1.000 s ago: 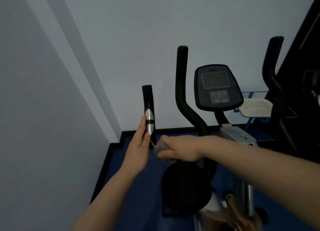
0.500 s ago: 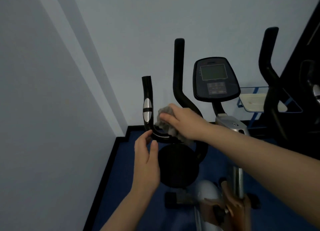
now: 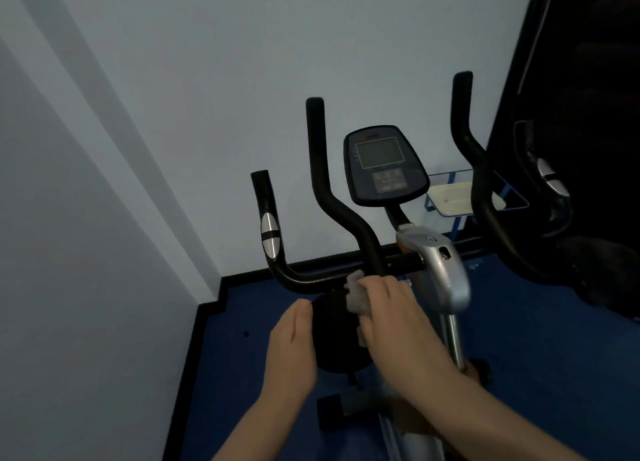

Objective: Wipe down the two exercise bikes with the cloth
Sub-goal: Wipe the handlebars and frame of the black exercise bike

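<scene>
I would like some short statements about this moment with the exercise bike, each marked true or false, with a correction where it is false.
1. The right hand holds the cloth against the black handlebar. True.
2. The left hand grips the upright handle with the silver sensor. False: it hangs open below the bar and holds nothing.
3. The console stands between two tall curved black handles. True.
4. The cloth lies on the blue floor. False: it is in the right hand, at the bar.
5. The console screen shows bright numbers. False: the screen looks blank and grey.
</scene>
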The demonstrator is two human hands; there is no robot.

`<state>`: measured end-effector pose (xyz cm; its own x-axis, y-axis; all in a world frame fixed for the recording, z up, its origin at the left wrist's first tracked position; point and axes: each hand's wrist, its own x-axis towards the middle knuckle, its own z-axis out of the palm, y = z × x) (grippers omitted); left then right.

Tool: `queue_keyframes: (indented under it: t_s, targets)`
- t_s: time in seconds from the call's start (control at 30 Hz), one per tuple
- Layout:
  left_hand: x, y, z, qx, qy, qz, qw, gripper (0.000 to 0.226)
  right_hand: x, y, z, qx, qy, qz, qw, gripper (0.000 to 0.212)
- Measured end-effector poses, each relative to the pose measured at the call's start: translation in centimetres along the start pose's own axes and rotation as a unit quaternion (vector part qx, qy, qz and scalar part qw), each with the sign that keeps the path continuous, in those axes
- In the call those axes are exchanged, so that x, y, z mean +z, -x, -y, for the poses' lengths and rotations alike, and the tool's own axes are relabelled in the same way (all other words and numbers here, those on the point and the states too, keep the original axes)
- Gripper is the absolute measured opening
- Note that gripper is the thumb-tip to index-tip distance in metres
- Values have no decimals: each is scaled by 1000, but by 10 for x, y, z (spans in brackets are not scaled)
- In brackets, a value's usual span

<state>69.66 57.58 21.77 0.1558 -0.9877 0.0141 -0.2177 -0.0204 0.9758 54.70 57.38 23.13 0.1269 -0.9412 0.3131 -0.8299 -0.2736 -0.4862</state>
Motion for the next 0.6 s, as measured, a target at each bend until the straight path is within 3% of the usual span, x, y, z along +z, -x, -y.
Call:
queue_keyframes:
  t_s: [0.13,0.3,0.5,0.6]
  targets:
    - [0,-1,0,46,-78,3,996,41,2,-13,13,79,-27,-30,996,17]
    - [-6,-2,-4,99,-166,30,981,30,9,30,20,164,-217,-94,958,16]
    - [1,-5,5,60,-12,42,997,32,9,5,17,144,-157,-99,972,14]
    - [5,-3,10,54,23,32,998,33,21,23,19,175,-229,-123,950,14]
